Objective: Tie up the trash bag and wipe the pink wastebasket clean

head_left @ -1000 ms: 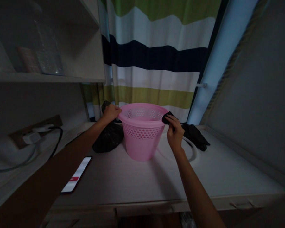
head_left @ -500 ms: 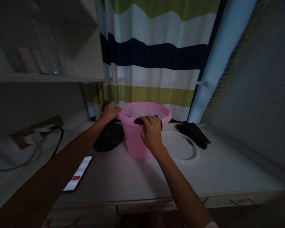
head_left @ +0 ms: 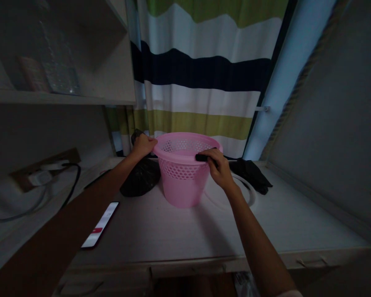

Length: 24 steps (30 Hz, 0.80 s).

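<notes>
A pink plastic basket (head_left: pixel 184 189) with a perforated upper band stands upright on the white desk. My left hand (head_left: pixel 144 145) is closed on the left side of its rim. At the front right of that rim, my right hand (head_left: pixel 220 168) is wrapped around a soft black cloth (head_left: pixel 201 157) and presses it against the edge. Part of the cloth is hidden under my fingers. Behind my left wrist sits a bulging black plastic bag (head_left: pixel 141 177). A white ring-shaped lid (head_left: pixel 252 194) lies flat, partly behind my right forearm.
A folded black bag (head_left: pixel 253 175) lies at the right back. On the left are a lit phone (head_left: pixel 102 225) and a wall socket (head_left: pixel 45 171) with plugged-in cables. A shelf (head_left: pixel 58 99) overhangs the left side; a striped curtain (head_left: pixel 200 99) hangs behind.
My right hand has moved right along the basket's rim with the black cloth. My left hand keeps its hold on the rim, and the basket stays in place.
</notes>
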### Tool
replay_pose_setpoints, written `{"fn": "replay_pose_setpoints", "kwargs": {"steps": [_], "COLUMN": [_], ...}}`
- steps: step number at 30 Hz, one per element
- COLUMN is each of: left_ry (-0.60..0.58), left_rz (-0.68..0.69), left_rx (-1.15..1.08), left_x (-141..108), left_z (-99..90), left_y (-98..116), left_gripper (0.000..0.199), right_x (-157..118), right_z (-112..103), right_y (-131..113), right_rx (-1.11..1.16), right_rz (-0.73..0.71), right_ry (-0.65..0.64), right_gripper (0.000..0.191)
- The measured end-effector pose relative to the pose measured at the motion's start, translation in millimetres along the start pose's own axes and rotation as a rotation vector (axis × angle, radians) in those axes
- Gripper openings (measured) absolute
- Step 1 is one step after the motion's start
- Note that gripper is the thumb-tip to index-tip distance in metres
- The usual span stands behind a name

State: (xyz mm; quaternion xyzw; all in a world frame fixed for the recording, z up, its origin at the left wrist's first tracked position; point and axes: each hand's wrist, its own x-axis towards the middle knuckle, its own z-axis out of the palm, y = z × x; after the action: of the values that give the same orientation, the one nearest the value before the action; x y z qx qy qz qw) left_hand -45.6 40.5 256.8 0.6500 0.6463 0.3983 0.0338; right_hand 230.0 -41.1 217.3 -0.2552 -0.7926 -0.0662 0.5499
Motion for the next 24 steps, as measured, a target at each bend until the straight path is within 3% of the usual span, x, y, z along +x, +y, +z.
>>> {"fn": "replay_pose_setpoints", "kwargs": {"steps": [4,10,14,19,24], "left_ry": [0.013,0.013,0.019,0.025,0.026], "left_rz": [-0.010,-0.016,-0.025,-0.030,-0.024], "left_rx": [-0.012,-0.033,-0.030,-0.026,-0.017], "left_x": [-1.2,0.9,2.7,2.6,2.2], "left_z": [1.7,4.3,5.2,4.9,3.5], "left_y": [2.1,2.2,1.1,0.6,1.2], "left_gripper": [0.034,0.035,0.035,0.036,0.036], "right_x": [4.9,23.8,40.5,44.4,25.4], "right_z": [8.4,35.5,53.9,63.5,52.2], "right_y": [-14.8,-59.5,-78.3,-79.2,-56.9], "right_rx": [-0.086,-0.452,-0.569,-0.529,-0.441], "right_rz": [0.043,0.182,0.182,0.115,-0.017], "right_ry": [-0.051,-0.223,-0.330,-0.335,-0.231], "right_gripper": [0.027,0.032,0.032,0.036,0.035]}}
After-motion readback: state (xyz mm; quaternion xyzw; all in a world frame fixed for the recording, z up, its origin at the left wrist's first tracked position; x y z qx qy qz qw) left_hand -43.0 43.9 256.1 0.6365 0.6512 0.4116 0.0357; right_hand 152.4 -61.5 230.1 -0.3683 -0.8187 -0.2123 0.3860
